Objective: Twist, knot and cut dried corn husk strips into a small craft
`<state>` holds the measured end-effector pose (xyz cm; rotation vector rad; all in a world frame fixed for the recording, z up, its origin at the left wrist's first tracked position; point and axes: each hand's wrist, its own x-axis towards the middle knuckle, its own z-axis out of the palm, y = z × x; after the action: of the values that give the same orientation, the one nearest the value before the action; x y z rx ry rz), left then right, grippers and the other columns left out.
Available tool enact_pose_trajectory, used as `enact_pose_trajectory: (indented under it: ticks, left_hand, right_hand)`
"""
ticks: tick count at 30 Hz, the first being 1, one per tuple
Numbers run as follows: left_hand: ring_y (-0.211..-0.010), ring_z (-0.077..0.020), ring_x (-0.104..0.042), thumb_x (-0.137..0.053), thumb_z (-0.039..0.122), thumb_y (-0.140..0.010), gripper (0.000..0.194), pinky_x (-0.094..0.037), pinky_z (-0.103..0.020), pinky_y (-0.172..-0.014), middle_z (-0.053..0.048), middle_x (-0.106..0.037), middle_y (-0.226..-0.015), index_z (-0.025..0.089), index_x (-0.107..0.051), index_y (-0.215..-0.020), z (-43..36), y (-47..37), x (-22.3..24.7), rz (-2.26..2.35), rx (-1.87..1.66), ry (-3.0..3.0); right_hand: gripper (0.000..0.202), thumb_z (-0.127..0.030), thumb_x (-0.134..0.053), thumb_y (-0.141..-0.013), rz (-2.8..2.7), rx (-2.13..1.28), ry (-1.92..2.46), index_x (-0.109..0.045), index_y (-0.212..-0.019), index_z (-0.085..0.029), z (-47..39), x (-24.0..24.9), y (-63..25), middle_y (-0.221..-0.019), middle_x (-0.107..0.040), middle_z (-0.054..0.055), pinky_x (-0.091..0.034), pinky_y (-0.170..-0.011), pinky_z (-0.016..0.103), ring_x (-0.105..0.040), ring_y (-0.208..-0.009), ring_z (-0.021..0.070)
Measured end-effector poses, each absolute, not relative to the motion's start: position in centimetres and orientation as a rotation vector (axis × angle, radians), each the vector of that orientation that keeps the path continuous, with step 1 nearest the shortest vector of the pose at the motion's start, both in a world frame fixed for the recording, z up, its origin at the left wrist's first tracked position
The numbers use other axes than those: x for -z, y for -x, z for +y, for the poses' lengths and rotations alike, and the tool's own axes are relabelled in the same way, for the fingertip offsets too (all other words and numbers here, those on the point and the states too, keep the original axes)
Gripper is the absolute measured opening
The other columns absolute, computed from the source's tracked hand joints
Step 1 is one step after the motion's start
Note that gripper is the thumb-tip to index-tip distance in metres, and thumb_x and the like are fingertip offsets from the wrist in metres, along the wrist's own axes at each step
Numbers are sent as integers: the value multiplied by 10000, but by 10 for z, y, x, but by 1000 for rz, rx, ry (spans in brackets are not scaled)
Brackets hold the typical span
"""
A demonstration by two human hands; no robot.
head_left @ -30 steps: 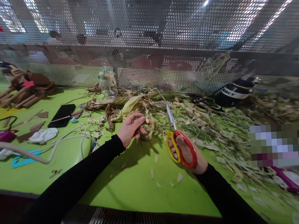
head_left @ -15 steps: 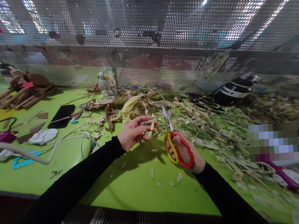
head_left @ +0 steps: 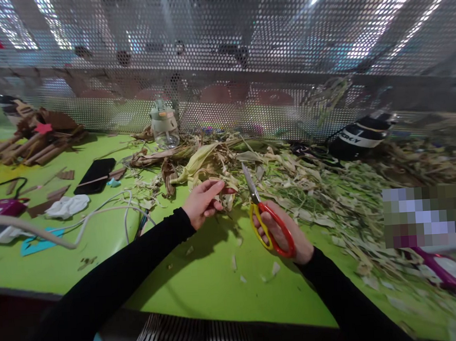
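My right hand (head_left: 278, 231) grips a pair of scissors (head_left: 255, 197) by their red and yellow handles. The blades look closed and point up and away from me. To the left, my left hand (head_left: 205, 203) hovers over the near edge of the dried corn husks, thumb and index finger stretched out and the other fingers loosely bent. Some small husk shreds (head_left: 228, 204) show just beside its fingertips; whether they touch them I cannot tell. Beyond it lies a pale yellow-green husk (head_left: 198, 163).
Shredded husks (head_left: 310, 186) spread across the green table (head_left: 204, 280) to the right. A clear bottle (head_left: 165, 128) and a dark bottle (head_left: 359, 138) stand along a perforated metal screen (head_left: 220, 37). At left are a phone (head_left: 95, 176), crumpled tissue (head_left: 67, 206), cable (head_left: 82, 225) and cardboard rolls (head_left: 44, 145).
The left hand's spread fingers have drawn in, and the pale strip beside them no longer shows there. The scissors have tilted slightly left in my right hand.
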<state>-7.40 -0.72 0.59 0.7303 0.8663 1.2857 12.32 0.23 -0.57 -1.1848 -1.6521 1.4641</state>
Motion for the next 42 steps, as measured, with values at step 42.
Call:
enact_pose_trajectory:
  ticks: [42]
  left_hand:
    - [-540,-58,-553,-745,350,-623,327,-371,-125,-422,25,-582,-648,161,-574,-828,-13,58,15,979,-1152,-901]
  right_hand:
    - [297,-469,-485,-851,-2207,-593,1107,-630,-892,-212,17,-25,-111,-857,-679,51,-487,-712,341,-612,-757,197]
